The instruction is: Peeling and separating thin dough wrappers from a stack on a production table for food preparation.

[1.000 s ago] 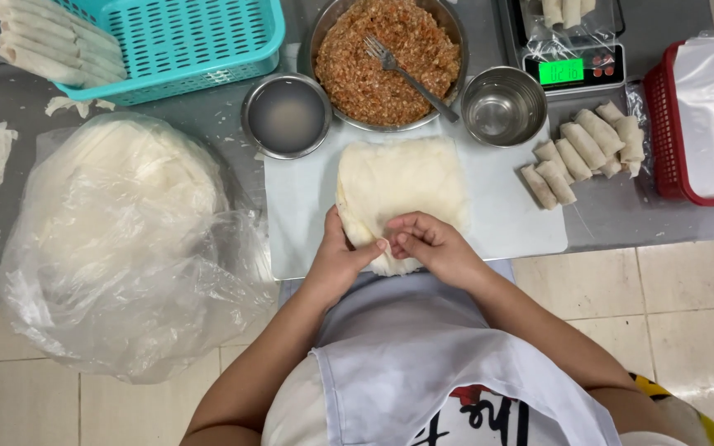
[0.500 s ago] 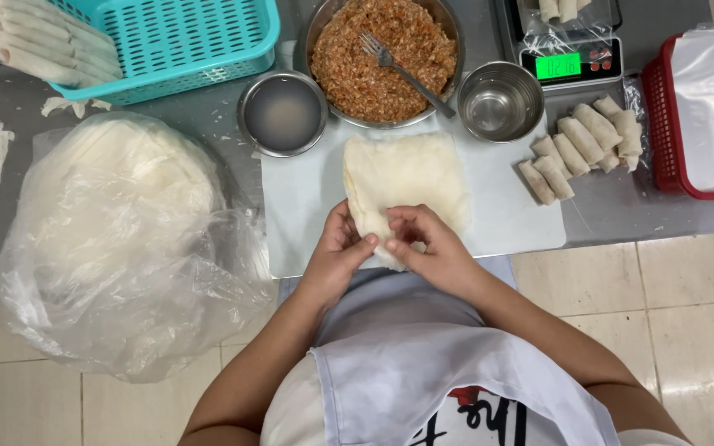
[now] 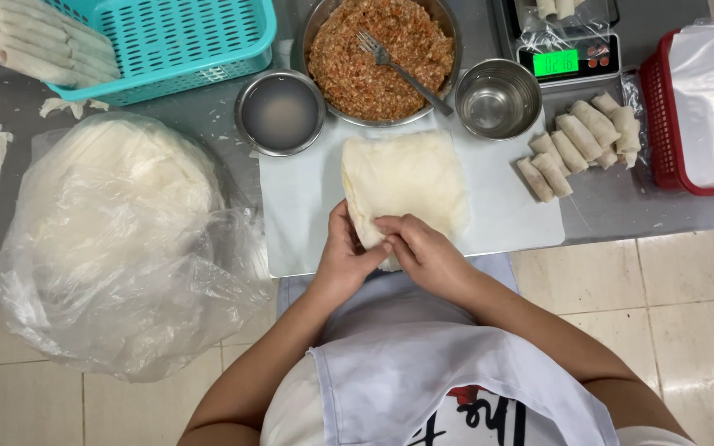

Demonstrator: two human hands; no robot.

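A stack of thin white wrapper sheets [image 3: 411,177] lies on a white cutting board [image 3: 299,206]. My left hand [image 3: 342,256] and my right hand [image 3: 421,252] meet at the stack's near corner. Both pinch the edge of the top sheet there, fingertips touching. Behind the board stands a metal bowl of orange-brown minced filling [image 3: 378,54] with a fork [image 3: 402,70] stuck in it. Several finished rolls [image 3: 580,144] lie at the board's right end.
A large clear bag of wrappers [image 3: 117,239] fills the left. A small bowl of cloudy liquid [image 3: 280,111], an empty steel cup [image 3: 499,97], a scale [image 3: 568,49], a teal basket [image 3: 175,41] with rolls beside it [image 3: 35,45], and a red tray [image 3: 704,99] ring the board.
The view shifted slightly. My hands stay at the stack's near corner, and their fingertips have closed in on the sheet's edge.
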